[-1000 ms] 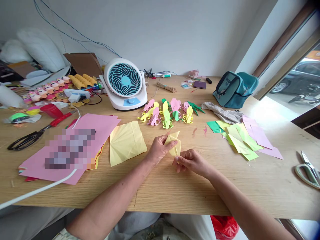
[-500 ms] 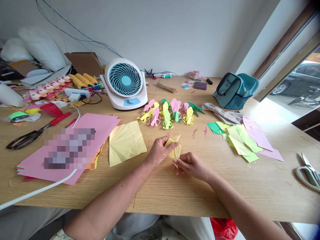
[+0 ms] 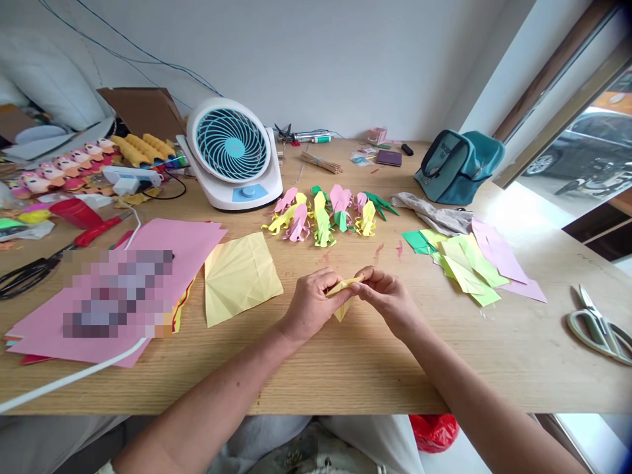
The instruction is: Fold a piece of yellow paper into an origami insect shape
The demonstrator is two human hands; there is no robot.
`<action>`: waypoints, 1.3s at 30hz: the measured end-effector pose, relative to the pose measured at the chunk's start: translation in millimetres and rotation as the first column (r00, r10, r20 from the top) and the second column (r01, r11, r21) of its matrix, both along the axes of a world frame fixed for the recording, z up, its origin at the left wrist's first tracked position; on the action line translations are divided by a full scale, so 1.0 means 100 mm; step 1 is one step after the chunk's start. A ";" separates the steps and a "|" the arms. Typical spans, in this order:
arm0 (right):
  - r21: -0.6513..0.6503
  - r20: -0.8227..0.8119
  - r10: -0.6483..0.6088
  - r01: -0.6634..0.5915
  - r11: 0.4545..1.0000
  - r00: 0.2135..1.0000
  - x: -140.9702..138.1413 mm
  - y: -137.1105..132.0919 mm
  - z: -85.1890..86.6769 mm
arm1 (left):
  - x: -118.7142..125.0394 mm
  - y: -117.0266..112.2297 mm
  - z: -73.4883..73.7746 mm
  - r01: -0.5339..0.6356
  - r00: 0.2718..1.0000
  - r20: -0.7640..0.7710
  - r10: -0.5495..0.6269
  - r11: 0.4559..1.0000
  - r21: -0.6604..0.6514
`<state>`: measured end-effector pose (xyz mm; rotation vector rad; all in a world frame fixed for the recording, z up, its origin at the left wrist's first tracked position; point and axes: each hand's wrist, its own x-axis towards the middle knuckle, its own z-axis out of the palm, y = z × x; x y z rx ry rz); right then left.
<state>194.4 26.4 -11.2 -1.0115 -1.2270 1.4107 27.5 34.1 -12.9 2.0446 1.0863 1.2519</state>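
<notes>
Left hand (image 3: 311, 304) and right hand (image 3: 390, 299) both pinch a small folded yellow paper (image 3: 345, 284) just above the bench (image 3: 345, 368), seemingly mid-fold; a clean crease calls for aligned edges.

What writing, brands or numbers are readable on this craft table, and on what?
Nothing is readable.
teal bag: any print is too small to read.
pink paper: one patch is blurred out.
fan: no label shows.
yellow paper, held by left hand and right hand: blank.

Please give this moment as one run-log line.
left hand: holds folded yellow paper | right hand: pinches its top edge | nearby: creased yellow sheet on wooden table
</notes>
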 end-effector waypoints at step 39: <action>0.071 0.188 -0.207 0.197 0.978 0.960 0.37 0.20 -0.09 | -0.03 0.06 -0.08 0.127 0.979 0.200 -0.043 0.896 -0.427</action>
